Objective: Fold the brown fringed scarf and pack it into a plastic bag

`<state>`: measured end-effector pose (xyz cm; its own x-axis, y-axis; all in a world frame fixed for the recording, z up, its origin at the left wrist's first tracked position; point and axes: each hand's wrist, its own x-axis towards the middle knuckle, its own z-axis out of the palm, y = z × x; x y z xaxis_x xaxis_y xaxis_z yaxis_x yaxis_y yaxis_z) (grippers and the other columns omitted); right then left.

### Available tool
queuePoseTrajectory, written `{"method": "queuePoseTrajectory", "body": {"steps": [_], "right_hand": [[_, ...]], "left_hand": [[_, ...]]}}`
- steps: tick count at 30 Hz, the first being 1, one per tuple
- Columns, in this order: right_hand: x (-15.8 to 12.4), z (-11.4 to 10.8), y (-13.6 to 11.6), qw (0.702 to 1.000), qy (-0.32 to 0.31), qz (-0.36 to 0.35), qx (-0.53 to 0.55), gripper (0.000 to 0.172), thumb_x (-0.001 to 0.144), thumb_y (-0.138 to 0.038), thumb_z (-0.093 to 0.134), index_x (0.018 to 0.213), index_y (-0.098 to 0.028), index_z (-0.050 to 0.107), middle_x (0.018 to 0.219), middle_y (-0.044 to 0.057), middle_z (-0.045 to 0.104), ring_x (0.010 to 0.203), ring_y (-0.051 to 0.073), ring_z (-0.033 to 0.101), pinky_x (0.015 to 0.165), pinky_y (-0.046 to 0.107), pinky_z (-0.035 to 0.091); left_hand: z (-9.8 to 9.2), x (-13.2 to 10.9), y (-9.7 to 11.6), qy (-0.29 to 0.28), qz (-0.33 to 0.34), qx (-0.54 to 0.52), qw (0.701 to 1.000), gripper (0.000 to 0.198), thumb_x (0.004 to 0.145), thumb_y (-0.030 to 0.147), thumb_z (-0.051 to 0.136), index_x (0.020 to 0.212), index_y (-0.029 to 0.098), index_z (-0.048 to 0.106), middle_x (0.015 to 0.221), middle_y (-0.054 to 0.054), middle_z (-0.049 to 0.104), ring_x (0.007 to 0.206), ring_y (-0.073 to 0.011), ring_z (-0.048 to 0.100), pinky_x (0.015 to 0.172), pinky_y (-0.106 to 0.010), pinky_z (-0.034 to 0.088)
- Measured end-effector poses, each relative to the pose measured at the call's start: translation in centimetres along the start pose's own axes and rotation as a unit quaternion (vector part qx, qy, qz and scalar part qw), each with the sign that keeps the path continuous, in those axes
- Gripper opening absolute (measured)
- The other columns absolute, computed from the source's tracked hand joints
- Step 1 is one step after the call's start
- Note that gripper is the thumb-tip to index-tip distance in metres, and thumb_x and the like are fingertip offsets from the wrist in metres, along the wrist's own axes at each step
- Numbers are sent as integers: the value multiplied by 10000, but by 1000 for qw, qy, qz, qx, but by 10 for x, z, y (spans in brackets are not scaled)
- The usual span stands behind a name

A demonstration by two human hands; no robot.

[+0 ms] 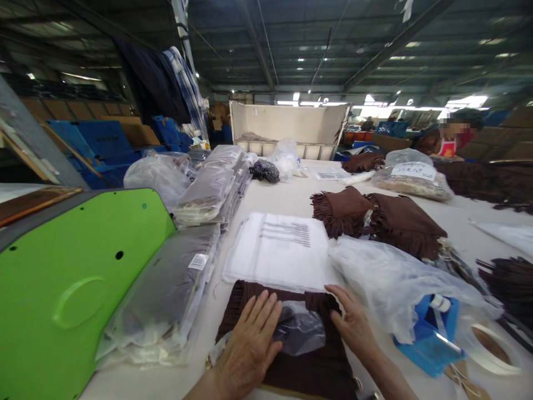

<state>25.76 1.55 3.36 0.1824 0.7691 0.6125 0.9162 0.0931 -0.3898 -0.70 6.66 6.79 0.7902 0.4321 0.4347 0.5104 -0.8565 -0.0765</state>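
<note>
A folded brown fringed garment [308, 372] lies on the table right in front of me. My left hand [250, 347] rests flat on it, fingers spread, touching a small clear plastic packet [300, 330] that sits on the cloth. My right hand [352, 322] lies open on the garment's right side, beside the packet. Just beyond the garment sits a stack of clear printed poly bags [283, 250].
A green machine housing [75, 283] stands at the left. Bagged garments [166, 289] are stacked beside it. More brown fringed garments [378, 216] lie behind crumpled plastic [391, 283]. A blue tape dispenser [433, 333] sits at right. A person [453, 136] works at the far right.
</note>
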Motion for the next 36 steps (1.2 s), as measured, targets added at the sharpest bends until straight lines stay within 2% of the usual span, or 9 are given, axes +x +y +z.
{"method": "queuePoseTrajectory", "body": {"steps": [4,10,17,21,24,28,31,33,36], "right_hand": [[-6,0,1,1000,-22,-14,-4,375,736,-95,409,1064,-202,557,978,73,617,902,196,605,769,357,536],[-9,-7,-5,996,-56,-64,15,286,798,-63,393,963,-213,572,846,41,625,800,176,594,706,323,527],[-19,-17,-24,992,-49,-113,20,405,748,-1,363,1025,-211,571,907,52,621,864,158,586,754,279,522],[-6,-22,-30,995,-16,-98,-13,311,825,-92,394,1043,-214,579,987,73,604,943,188,565,804,339,509],[7,-15,-34,992,-43,-110,-48,266,892,-215,416,1115,-207,561,1116,77,603,1035,200,551,871,372,483],[1,-7,-37,984,-74,-149,-65,275,903,-248,419,1127,-198,569,1058,53,651,968,181,593,840,347,482],[-4,-12,-34,978,-79,-179,-67,288,893,-265,453,1157,-214,555,1089,39,646,998,181,583,853,343,458],[5,-16,-30,983,-63,-166,-53,264,891,-289,461,1126,-242,571,1085,30,643,1005,188,576,858,351,444],[36,-12,-21,994,-88,-55,-35,273,907,-308,400,1079,-206,585,1055,75,633,993,201,571,864,356,444]], "left_hand": [[17,4,6,-44,-3,-23,999,660,817,301,566,1379,118,271,1385,-136,430,1276,-291,391,973,-474,441],[29,-5,7,-32,-10,-27,999,687,857,309,508,1417,130,153,1384,-141,431,1275,-268,396,986,-447,432],[32,-7,7,-20,-6,-24,1000,687,871,307,486,1422,127,116,1386,-139,430,1281,-266,388,982,-445,439],[31,-4,7,-26,-2,-23,999,701,868,293,495,1424,123,103,1387,-142,428,1276,-269,394,987,-443,435],[30,-3,7,-32,0,-20,999,723,857,278,513,1425,115,97,1389,-148,421,1273,-279,397,983,-448,440],[29,-7,7,-64,-4,-45,997,752,834,269,549,1424,124,107,1406,-151,395,1293,-285,366,991,-460,434],[20,-6,2,-82,2,-89,993,720,838,332,544,1417,147,157,1414,-154,382,1305,-300,342,989,-497,425],[9,3,-7,-72,-15,-116,990,619,882,359,465,1410,186,192,1414,-129,392,1308,-284,341,1006,-505,405],[-1,35,-31,-77,-115,-150,979,441,932,294,331,1362,197,310,1355,-98,471,1259,-217,408,1037,-420,382]]}}
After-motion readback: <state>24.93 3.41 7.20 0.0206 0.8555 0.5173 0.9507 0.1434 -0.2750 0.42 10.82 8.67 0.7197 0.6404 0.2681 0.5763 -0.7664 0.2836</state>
